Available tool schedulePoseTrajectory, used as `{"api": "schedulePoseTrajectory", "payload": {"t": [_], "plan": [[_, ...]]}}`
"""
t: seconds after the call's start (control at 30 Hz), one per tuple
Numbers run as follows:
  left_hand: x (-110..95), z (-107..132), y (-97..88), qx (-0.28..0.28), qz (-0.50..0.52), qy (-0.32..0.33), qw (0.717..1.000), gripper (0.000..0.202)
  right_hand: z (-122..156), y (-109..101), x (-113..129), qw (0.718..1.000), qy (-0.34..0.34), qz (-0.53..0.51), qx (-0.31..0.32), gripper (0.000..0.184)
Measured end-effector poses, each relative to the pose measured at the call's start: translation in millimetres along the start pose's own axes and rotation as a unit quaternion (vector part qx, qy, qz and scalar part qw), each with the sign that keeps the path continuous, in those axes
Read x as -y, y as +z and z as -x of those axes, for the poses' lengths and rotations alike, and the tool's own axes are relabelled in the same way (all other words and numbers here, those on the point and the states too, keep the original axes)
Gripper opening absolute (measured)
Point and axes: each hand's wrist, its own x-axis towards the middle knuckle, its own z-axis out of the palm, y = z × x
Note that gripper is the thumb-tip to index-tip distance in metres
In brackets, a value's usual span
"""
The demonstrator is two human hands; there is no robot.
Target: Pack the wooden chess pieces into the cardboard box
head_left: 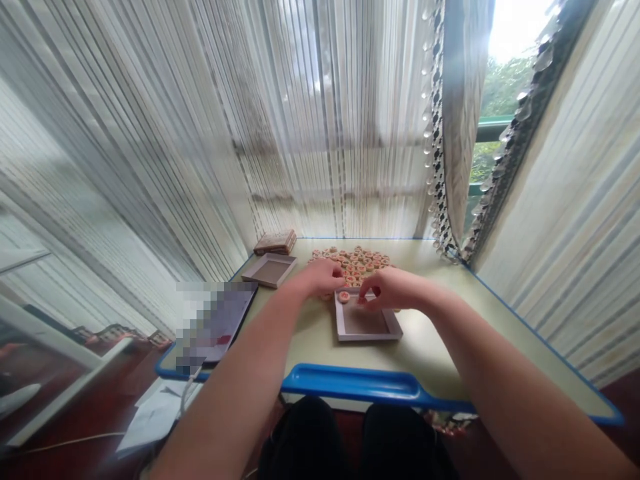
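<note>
- Head view, and the right hand (393, 287) is over the pale, shallow, four-sided cardboard tray (370, 337), thumb and forefinger pinching a small red-tinged disc (361, 301) inside its far half; that disc's tilt is too small to read.
- Over to the left hand (323, 277): fingers curled down at the near left edge of the heap of round, light-wood discs with red markings (367, 259), and I cannot tell whether they grip one.
- In the tray's far left corner sits a round, pale wooden disc with a red character (345, 297), flat, marked face up; being round, it has no long axis.
- The tray opens upward, its near wall running left to right; it looks close to square.
- Up to the left, a second shallow cardboard tray (270, 269) lies open side up, angled, just in front of a brown stack of book-like blocks (275, 241).
- All this rests on the pale yellow-green, blue-edged tabletop (435, 347), its blue plastic trough (355, 383) stretching left to right along the near edge.
</note>
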Motion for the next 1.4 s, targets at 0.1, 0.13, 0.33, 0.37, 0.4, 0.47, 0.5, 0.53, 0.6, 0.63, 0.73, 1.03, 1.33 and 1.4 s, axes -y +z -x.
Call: {"api": "schedulePoseTrajectory", "payload": {"t": [0.1, 0.13, 0.33, 0.37, 0.4, 0.47, 0.5, 0.53, 0.6, 0.63, 0.73, 1.03, 1.33, 1.4], "plan": [[1.7, -1.2, 0.1, -0.028, -0.034, -0.004, 0.999, 0.019, -3.2, 8.5, 4.9, 1.000, 0.010, 0.023, 0.006, 0.021], [2.4, -1.6, 0.0, -0.036, -0.047, -0.007, 0.998, 0.020, -4.5, 10.7, 5.8, 1.000, 0.015, 0.023, 0.008, 0.021], [8.3, -2.4, 1.2, -0.019, -0.097, -0.015, 0.995, 0.022, -6.0, 9.7, 5.0, 1.000, 0.022, 0.013, 0.016, 0.025], [9.0, -2.7, 1.7, -0.016, -0.101, -0.017, 0.995, 0.023, -5.7, 9.1, 4.7, 0.999, 0.023, 0.017, 0.017, 0.026], [9.3, -3.1, 2.1, -0.013, -0.105, -0.019, 0.994, 0.023, -5.6, 9.1, 4.7, 0.999, 0.023, 0.021, 0.020, 0.025], [8.8, -3.8, 2.3, -0.007, -0.112, -0.017, 0.994, 0.023, -5.7, 10.4, 5.2, 0.999, 0.019, 0.028, 0.022, 0.024], [7.8, -3.9, 2.2, -0.005, -0.116, -0.015, 0.993, 0.023, -6.0, 11.5, 5.7, 0.999, 0.015, 0.031, 0.019, 0.024], [6.5, -3.9, 1.8, -0.002, -0.118, -0.011, 0.993, 0.023, -6.3, 12.7, 6.4, 0.999, 0.011, 0.035, 0.014, 0.024], [3.5, -3.1, 0.6, 0.000, -0.123, -0.009, 0.992, 0.024, -7.0, 15.1, 7.9, 0.999, 0.005, 0.043, 0.004, 0.025], [2.2, -2.6, 0.1, 0.000, -0.127, -0.011, 0.992, 0.024, -7.4, 16.1, 8.7, 0.999, 0.004, 0.046, 0.003, 0.025], [-0.1, -1.3, -0.9, -0.004, -0.147, -0.013, 0.989, 0.027, -8.4, 18.4, 11.1, 0.999, 0.009, 0.052, 0.009, 0.025], [-6.0, 3.6, -3.6, -0.027, -0.157, -0.003, 0.987, 0.028, -5.7, 20.7, 19.2, 0.997, 0.019, 0.079, -0.009, 0.028], [-11.3, 6.3, -5.6, -0.046, -0.167, -0.003, 0.985, 0.026, -7.5, 21.4, 20.4, 0.997, 0.010, 0.077, -0.015, 0.027], [-11.1, 6.8, -5.8, -0.044, -0.162, -0.002, 0.986, 0.026, -8.2, 21.8, 20.3, 0.997, 0.008, 0.070, -0.016, 0.027]]}}
